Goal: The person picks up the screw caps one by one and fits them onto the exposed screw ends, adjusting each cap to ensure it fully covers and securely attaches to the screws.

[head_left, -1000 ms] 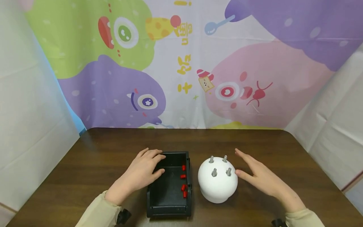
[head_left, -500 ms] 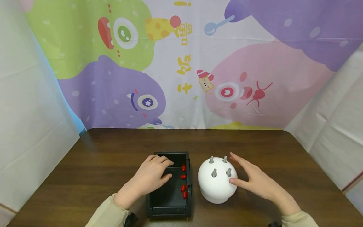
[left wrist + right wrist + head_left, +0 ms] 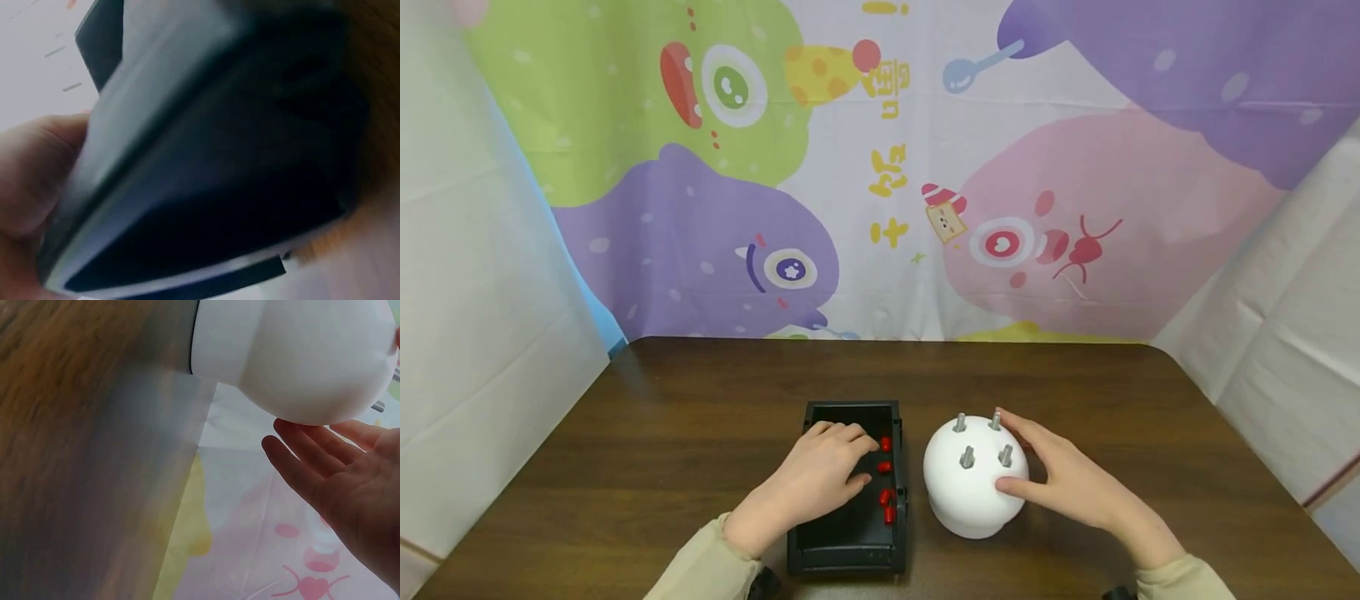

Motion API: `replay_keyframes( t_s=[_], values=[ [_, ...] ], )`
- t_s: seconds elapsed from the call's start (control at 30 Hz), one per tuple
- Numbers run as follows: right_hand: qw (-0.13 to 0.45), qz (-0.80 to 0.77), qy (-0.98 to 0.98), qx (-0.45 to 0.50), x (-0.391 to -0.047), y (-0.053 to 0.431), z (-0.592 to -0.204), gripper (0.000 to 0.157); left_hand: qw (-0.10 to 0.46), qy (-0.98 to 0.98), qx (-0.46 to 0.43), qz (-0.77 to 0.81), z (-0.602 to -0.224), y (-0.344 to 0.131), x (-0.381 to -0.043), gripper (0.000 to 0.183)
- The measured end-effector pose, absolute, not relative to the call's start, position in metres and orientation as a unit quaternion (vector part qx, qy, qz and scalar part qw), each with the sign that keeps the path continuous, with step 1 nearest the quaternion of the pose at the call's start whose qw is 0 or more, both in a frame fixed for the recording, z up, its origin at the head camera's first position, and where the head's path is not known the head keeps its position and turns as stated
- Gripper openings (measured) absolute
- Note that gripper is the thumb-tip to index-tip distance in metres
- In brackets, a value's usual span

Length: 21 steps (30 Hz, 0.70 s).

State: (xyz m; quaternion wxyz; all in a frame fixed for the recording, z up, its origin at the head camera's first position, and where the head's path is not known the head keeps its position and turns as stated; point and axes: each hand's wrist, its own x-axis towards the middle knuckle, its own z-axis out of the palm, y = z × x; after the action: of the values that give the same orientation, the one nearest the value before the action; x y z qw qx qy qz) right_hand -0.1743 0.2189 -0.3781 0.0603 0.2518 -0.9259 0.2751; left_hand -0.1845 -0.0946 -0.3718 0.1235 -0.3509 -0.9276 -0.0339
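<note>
My left hand (image 3: pixel 823 471) reaches over the black open tray (image 3: pixel 842 560), fingers loosely bent and holding nothing, fingertips close to the small red cylindrical pieces (image 3: pixel 885 467) along the tray's right side. Beside the tray stands a white rounded dome (image 3: pixel 966 500) with several metal threaded studs (image 3: pixel 1005 456) upright on top. At the dome's right side is my right hand (image 3: pixel 1071 479), its thumb over the front face and its fingers at the far side. In the right wrist view those fingers extend fairly straight along the white dome (image 3: pixel 312 356). The tray's dark wall (image 3: pixel 206 175) fills the left wrist view, blurred.
The tray and dome rest on a dark brown wooden table (image 3: pixel 685 408). A cartoon-printed cloth (image 3: pixel 880 292) hangs behind its back edge. White cloth panels (image 3: pixel 482 292) flank both sides.
My left hand has moved right and deeper over the tray, toward the red pieces. My right hand has come left onto the dome's side. Tray and dome stay in place.
</note>
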Motion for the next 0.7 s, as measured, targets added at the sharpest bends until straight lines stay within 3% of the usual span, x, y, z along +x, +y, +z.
replay_keyframes(
  t_s=[0.7],
  values=[
    [0.07, 0.265, -0.927, 0.254, -0.177, 0.213, -0.382, 0.08, 0.099, -0.925, -0.367, 0.0, -0.385, -0.075, -0.179, 0.019]
  ],
)
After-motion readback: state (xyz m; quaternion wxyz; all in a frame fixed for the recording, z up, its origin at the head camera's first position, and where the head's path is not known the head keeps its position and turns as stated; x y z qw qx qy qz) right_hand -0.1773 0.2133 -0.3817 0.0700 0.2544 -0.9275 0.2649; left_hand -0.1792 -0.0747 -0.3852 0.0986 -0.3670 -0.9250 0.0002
